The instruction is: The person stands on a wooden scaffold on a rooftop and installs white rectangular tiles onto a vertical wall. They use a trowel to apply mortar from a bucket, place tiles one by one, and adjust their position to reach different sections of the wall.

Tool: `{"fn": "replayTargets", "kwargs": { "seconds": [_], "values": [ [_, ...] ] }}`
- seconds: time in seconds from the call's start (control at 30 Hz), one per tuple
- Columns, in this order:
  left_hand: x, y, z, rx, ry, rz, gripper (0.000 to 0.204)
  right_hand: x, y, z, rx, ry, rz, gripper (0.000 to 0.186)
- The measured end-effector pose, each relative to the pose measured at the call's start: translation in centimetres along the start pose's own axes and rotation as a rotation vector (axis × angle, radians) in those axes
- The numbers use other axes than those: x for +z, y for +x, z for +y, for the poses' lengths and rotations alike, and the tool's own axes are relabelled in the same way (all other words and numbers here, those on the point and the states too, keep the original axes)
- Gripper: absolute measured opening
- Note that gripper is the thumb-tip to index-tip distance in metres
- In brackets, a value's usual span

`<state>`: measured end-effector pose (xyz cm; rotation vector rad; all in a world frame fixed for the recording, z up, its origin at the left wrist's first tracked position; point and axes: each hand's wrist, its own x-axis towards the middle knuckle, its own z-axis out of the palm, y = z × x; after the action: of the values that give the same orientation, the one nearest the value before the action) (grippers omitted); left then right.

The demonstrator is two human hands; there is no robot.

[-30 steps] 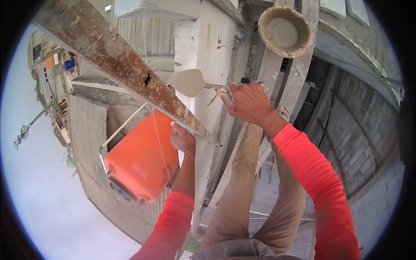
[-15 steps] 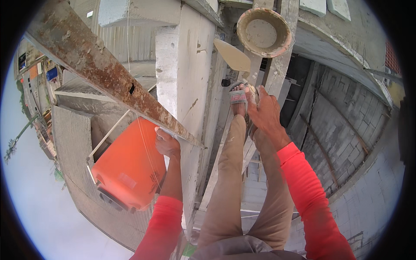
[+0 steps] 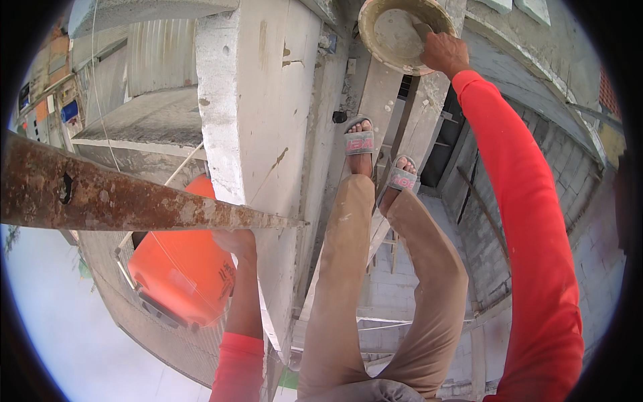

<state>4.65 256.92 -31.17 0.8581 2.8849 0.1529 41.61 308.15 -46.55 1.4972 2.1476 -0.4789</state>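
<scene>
My left hand [image 3: 236, 244] grips the lower edge of a long rusty metal bar [image 3: 147, 204], its fingers partly hidden behind the bar. The bar juts out to the left, and its narrow far end lies across the pale wall top [image 3: 268, 134]. At the top, my right hand [image 3: 445, 52] is closed round a trowel [image 3: 422, 30]; its handle is hidden in the hand. The trowel's blade dips into a round mortar-crusted tub [image 3: 377, 50] holding wet grey mortar.
My sandalled feet [image 3: 360, 142] stand on narrow planks [image 3: 382, 94] high above a lower floor [image 3: 395, 295]. Left of the wall, an orange tank [image 3: 181, 275] sits lower down beside corrugated roofing. A block wall [image 3: 536, 181] rises on the right. A thin string [image 3: 100, 114] hangs at left.
My right hand has moved with the trowel from beside my feet up to the tub. The metal bar has swung down at its left end to nearly level, my left hand still at it.
</scene>
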Motion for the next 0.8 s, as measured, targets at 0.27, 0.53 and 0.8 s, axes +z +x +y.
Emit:
{"fn": "replayTargets", "kwargs": {
  "seconds": [0.27, 0.53, 0.8],
  "values": [
    [-0.2, -0.3, 0.5, 0.155, 0.172, 0.126, 0.033, 3.5, 0.7, 0.8, 0.131, 0.595, -0.308, 0.053],
    [-1.2, 0.6, 3.8, 0.025, 0.212, 0.032, 0.042, 4.1, -7.4, 3.4, 0.058, 0.856, -0.07, 0.048],
    [-3.7, 1.6, 9.5, -0.384, -0.009, -0.013, 0.077, -9.4, -18.1, -1.8, -0.123, 0.992, -0.18, 0.041]
  ]
}}
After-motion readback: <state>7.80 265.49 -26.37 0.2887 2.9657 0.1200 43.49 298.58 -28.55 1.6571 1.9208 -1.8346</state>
